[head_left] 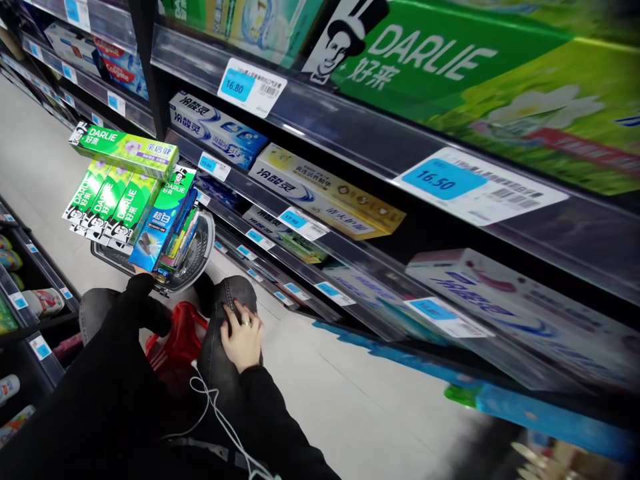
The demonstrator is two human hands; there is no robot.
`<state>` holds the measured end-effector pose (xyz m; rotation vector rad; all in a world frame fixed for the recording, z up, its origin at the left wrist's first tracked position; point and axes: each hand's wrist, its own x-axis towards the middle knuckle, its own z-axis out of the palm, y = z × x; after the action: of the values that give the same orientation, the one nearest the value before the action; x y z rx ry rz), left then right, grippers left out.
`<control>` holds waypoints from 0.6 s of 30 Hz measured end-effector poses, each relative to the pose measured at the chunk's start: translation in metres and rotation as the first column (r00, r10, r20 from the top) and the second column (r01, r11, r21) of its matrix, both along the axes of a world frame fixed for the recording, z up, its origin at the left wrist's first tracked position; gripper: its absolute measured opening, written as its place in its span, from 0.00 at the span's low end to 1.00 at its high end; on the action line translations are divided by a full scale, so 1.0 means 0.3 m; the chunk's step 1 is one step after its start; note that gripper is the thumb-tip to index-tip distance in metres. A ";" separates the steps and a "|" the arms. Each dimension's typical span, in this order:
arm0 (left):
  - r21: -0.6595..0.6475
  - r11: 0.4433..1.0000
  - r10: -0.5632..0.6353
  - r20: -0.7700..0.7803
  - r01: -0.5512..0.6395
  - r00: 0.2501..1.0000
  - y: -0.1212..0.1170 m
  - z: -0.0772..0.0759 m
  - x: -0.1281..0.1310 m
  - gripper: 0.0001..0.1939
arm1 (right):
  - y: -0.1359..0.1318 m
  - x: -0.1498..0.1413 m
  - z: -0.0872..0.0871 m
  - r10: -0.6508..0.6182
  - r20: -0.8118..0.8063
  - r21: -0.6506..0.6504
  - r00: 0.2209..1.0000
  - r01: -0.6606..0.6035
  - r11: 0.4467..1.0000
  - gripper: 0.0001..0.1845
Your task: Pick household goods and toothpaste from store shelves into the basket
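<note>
My right hand (243, 335), with a ring on one finger, rests on my knee in grey jeans, its fingers spread and nothing in them. My left hand (142, 271) is mostly hidden by its black sleeve and lies at the near edge of a grey basket (206, 248), by the bottom of a blue and green toothpaste box (163, 217). Its fingers do not show. Several green toothpaste boxes (106, 195) stand tilted in the basket. Across their top lies another green toothpaste box (125, 148).
Shelves of toothpaste with price tags (253, 87) run along the right side. A yellow and white toothpaste box (325, 190) sits on a middle shelf. A lower shelf with bottles (44, 302) is at left. Between my legs is a red plastic object (184, 333); a white cable (220, 415) hangs nearby.
</note>
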<state>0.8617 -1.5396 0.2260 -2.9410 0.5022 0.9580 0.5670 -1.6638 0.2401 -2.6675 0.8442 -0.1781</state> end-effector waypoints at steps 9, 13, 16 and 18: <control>0.002 0.998 -0.056 -0.016 0.056 0.998 0.009 -0.036 -0.014 0.21 | -0.002 -0.002 -0.011 0.001 0.036 -0.022 0.999 0.000 1.000 0.19; 0.058 0.995 -0.082 -0.030 0.084 0.996 0.022 -0.059 0.002 0.20 | -0.004 0.002 -0.005 -0.001 0.033 -0.009 0.999 0.001 1.000 0.19; 0.095 0.989 -0.107 -0.038 0.110 0.994 0.025 -0.068 0.018 0.21 | -0.005 0.006 0.001 0.000 0.020 0.002 1.000 -0.001 1.000 0.20; 0.117 0.985 -0.124 -0.037 0.127 0.992 0.024 -0.067 0.027 0.23 | -0.004 0.006 0.002 -0.002 0.011 0.009 1.000 0.002 1.000 0.20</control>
<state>0.8699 -1.5323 0.2059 -2.7568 0.6008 0.9824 0.5689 -1.6649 0.2406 -2.6550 0.8421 -0.1888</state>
